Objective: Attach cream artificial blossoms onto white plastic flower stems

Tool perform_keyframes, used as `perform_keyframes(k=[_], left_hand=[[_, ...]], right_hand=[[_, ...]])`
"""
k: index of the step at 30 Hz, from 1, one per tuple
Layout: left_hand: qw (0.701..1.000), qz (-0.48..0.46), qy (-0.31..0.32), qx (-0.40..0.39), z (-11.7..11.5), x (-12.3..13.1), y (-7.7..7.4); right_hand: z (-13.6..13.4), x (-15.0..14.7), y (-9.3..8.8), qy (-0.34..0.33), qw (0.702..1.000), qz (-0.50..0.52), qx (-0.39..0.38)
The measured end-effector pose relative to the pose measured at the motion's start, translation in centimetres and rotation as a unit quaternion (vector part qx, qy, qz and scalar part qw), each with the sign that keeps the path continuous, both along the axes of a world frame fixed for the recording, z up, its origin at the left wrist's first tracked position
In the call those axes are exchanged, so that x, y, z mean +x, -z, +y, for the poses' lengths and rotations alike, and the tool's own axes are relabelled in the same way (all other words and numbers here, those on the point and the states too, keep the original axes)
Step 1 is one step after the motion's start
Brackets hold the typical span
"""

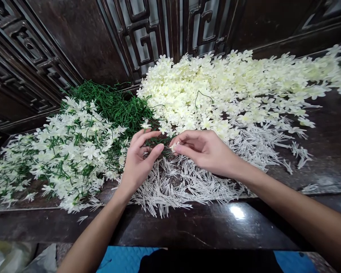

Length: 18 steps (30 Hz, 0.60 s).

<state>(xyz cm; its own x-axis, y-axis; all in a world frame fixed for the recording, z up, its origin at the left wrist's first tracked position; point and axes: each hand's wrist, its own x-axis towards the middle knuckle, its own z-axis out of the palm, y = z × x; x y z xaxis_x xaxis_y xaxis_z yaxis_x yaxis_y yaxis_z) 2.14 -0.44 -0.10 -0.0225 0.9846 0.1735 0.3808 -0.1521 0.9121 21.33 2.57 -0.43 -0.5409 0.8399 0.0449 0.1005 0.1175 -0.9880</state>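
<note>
My right hand [203, 149] is closed in a pinch, with a small white artificial flower [174, 147] between thumb and fingertips. To its left, my left hand [140, 159] has its thumb and fingers apart; nothing is plainly gripped in it. Just beyond its fingertips shows a white blossom [145, 124], and I cannot tell whether the fingers touch it. Thin green stems [160, 142] lie behind and between both hands. Under them spreads a layer of white stamen pieces [182, 185]. Loose cream petal flowers [204, 87] form a big heap behind my right hand.
Assembled white flowers with green stems [82, 151] are piled on the left. Behind them sits a tangle of green stems [110, 102]. All lie on a dark, glossy wooden bench [187, 223] against a carved lattice back [147, 34]. A blue mat [125, 258] shows below.
</note>
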Motion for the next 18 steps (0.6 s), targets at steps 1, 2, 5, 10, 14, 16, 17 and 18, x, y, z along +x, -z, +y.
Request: perform_keyframes(k=[1,2,5,10,14,16,17,18], left_hand=[[0.999,0.031,-0.014,0.020,-0.11,0.03,0.06],[0.997,0.066,-0.026,0.040,-0.22,0.06,0.11],[0.982,0.153,-0.049,0.100,-0.46,0.12,0.25],[0.954,0.211,-0.095,0.189,-0.34,0.08,0.35],[0.967,0.149,-0.057,0.197,-0.33,0.25,0.32],[0.981,0.084,0.001,0.174,-0.50,0.52,0.27],[0.985,0.054,0.028,0.159,-0.61,0.67,0.25],[0.988,0.026,0.049,0.143,-0.71,0.81,0.24]], right_hand=[[-0.02,-0.03,-0.01,0.004,1.000,-0.003,0.001],[-0.04,-0.06,-0.04,0.008,1.000,-0.006,0.004],[-0.06,-0.11,-0.20,0.013,1.000,-0.013,0.013],[-0.11,-0.07,-0.33,0.018,0.999,-0.022,0.017],[-0.17,-0.15,-0.17,0.017,0.999,-0.012,0.032],[-0.18,-0.20,-0.10,0.019,0.999,-0.005,0.040],[-0.18,-0.22,-0.09,0.019,0.999,-0.003,0.042],[-0.18,-0.24,-0.09,0.019,0.999,-0.002,0.044]])
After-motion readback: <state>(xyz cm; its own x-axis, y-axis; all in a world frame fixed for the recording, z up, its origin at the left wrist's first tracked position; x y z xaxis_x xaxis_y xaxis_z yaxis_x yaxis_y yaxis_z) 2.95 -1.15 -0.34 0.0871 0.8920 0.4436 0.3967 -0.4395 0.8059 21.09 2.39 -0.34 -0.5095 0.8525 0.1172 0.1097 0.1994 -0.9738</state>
